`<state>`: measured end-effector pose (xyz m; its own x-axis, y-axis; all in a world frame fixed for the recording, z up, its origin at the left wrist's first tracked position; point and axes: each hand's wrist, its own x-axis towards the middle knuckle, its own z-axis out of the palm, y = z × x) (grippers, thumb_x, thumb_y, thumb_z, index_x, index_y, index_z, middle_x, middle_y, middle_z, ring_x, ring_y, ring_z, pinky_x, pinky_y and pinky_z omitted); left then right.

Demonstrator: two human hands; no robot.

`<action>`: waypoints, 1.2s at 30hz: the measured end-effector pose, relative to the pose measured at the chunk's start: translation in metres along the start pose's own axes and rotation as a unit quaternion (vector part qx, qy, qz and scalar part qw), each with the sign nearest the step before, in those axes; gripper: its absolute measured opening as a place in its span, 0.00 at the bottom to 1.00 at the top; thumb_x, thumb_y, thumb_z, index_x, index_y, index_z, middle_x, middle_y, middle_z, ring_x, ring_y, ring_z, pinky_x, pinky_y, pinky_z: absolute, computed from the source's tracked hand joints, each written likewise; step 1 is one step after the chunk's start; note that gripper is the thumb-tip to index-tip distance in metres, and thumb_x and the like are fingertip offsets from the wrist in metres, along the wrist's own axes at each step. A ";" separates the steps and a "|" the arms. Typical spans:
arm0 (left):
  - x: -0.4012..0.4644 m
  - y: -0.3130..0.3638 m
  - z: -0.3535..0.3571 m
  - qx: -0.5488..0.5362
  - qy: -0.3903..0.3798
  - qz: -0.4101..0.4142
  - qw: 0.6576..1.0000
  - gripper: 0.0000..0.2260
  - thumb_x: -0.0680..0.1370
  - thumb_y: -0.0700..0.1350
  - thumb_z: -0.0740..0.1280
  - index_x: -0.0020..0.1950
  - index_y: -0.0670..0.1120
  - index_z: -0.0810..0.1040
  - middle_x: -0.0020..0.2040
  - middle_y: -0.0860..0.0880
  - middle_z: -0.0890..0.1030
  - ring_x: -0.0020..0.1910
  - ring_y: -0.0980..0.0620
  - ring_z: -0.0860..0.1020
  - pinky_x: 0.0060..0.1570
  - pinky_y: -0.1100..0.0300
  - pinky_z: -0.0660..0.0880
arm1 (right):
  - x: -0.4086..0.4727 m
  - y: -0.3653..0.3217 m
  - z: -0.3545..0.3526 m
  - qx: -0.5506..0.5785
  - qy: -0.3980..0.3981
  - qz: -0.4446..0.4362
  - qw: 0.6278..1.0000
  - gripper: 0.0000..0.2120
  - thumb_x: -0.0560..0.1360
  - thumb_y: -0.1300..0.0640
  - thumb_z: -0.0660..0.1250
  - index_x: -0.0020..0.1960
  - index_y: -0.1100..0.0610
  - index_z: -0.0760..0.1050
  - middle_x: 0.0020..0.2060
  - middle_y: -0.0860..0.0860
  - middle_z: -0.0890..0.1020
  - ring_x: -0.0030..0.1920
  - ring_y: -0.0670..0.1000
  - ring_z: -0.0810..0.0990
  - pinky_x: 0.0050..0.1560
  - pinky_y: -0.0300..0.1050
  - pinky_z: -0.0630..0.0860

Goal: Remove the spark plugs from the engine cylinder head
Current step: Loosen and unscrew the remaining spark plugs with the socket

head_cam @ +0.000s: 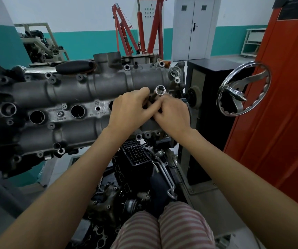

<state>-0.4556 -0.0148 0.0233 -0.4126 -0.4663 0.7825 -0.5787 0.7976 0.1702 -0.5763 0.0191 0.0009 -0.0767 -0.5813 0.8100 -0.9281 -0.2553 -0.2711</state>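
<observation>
From the head view, the engine cylinder head (83, 97) lies tilted across the left and middle of the frame on its stand, with a row of spark plug wells along its central strip: two open wells (37, 117) and (78, 111) show dark and round toward the left end, a third is half hidden behind the knuckles, and the one nearest the right end is covered by the hands. No spark plug is visible in any well; whether they are deep inside or already out cannot be told. The left hand (129, 109) and the right hand (173, 114) meet over that right-end well, fingers of both curled round a long socket tool (158, 93) whose chromed open end points up and away from the head. The step in hand looks like working the socket at the rightmost well, either seating it or drawing it out. The next move calls for keeping the tool in line with the well's axis so it does not bind, then lifting straight. A chrome handwheel (243, 90) on the stand sits well apart, beyond the right end.
</observation>
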 end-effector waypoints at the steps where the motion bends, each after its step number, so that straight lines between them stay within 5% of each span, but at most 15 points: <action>1: 0.000 0.001 0.000 0.002 -0.001 0.007 1.000 0.19 0.74 0.57 0.58 0.39 0.41 0.72 0.30 0.48 0.74 0.30 0.47 0.73 0.29 0.53 0.70 | -0.001 -0.001 -0.001 0.000 0.007 -0.002 1.000 0.10 0.71 0.58 0.68 0.33 0.55 0.71 0.28 0.47 0.73 0.29 0.45 0.65 0.29 0.31 0.53; 5: -0.001 0.003 0.001 0.018 -0.003 0.024 1.000 0.13 0.75 0.53 0.59 0.42 0.43 0.67 0.32 0.49 0.72 0.28 0.46 0.72 0.26 0.56 0.66 | -0.001 -0.001 -0.003 -0.021 -0.013 -0.006 1.000 0.07 0.72 0.58 0.63 0.37 0.58 0.69 0.31 0.51 0.73 0.29 0.50 0.68 0.29 0.40 0.56; 11: 0.001 -0.002 0.002 0.021 -0.001 -0.003 1.000 0.20 0.78 0.56 0.62 0.38 0.40 0.73 0.27 0.48 0.72 0.28 0.46 0.73 0.28 0.57 0.62 | 0.001 0.002 0.001 -0.051 -0.033 0.005 0.998 0.12 0.74 0.50 0.61 0.48 0.59 0.73 0.41 0.52 0.79 0.37 0.52 0.77 0.34 0.40 0.60; 20: -0.001 0.003 0.000 0.015 -0.001 0.028 0.999 0.15 0.74 0.55 0.56 0.41 0.44 0.65 0.31 0.50 0.71 0.27 0.48 0.71 0.24 0.59 0.62 | -0.001 0.000 -0.001 -0.032 -0.002 -0.007 0.999 0.08 0.73 0.57 0.65 0.38 0.61 0.72 0.31 0.50 0.72 0.28 0.51 0.69 0.28 0.40 0.55; 24: 0.001 -0.001 0.003 0.035 0.003 0.017 0.999 0.18 0.78 0.56 0.58 0.44 0.42 0.73 0.32 0.48 0.75 0.29 0.47 0.73 0.27 0.58 0.64 | 0.000 0.000 -0.001 -0.039 -0.022 -0.007 0.999 0.09 0.74 0.55 0.62 0.45 0.62 0.72 0.37 0.54 0.78 0.32 0.54 0.76 0.32 0.41 0.61; 29: 0.001 -0.003 0.001 0.007 0.003 0.004 1.000 0.22 0.77 0.57 0.63 0.34 0.39 0.73 0.26 0.47 0.73 0.27 0.47 0.73 0.27 0.57 0.62 | 0.003 0.004 0.002 -0.048 -0.053 0.016 0.997 0.14 0.74 0.46 0.61 0.49 0.57 0.74 0.43 0.49 0.78 0.38 0.49 0.76 0.34 0.40 0.65; 36: -0.001 0.004 -0.001 0.014 0.000 0.024 1.000 0.14 0.76 0.53 0.60 0.43 0.42 0.70 0.32 0.49 0.74 0.29 0.46 0.73 0.27 0.54 0.69 | 0.000 0.002 -0.002 -0.019 -0.036 0.011 0.999 0.08 0.73 0.55 0.59 0.44 0.59 0.73 0.36 0.50 0.76 0.33 0.53 0.75 0.34 0.42 0.61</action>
<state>-0.4571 -0.0109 0.0237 -0.4411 -0.4276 0.7891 -0.5772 0.8084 0.1154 -0.5784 0.0201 0.0015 -0.0728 -0.6407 0.7643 -0.9397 -0.2126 -0.2678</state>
